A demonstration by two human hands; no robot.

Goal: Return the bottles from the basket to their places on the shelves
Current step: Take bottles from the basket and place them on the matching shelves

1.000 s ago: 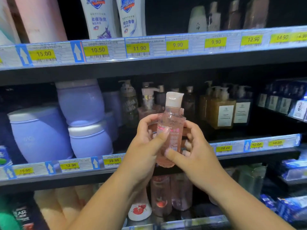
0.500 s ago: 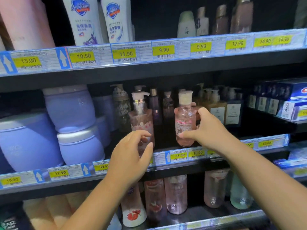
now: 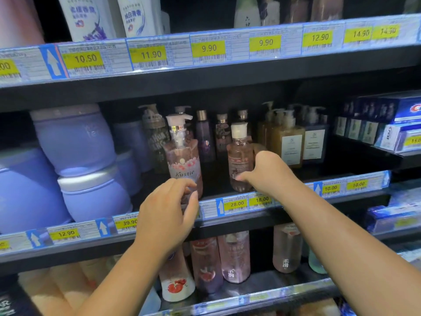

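A small pink bottle [image 3: 239,156] with a white cap stands upright on the middle shelf [image 3: 227,215], above the 18.00 price tag. My right hand [image 3: 266,172] grips its lower right side, thumb against the label. To its left stands a taller pink pump bottle [image 3: 182,160] labelled Kustie. My left hand [image 3: 168,215] hovers just in front of that pump bottle's base with fingers loosely curled and nothing in it. No basket shows in the head view.
Purple tubs [image 3: 75,142] fill the left of the middle shelf. Amber pump bottles [image 3: 287,140] stand just right of my right hand, dark bottles [image 3: 205,137] behind. Toothpaste boxes [image 3: 391,124] sit at far right. Pink bottles [image 3: 232,256] line the lower shelf.
One second ago both hands held the small pink bottle in front of the shelf. My right hand has since set it on the middle shelf, and my left hand let go and dropped lower.
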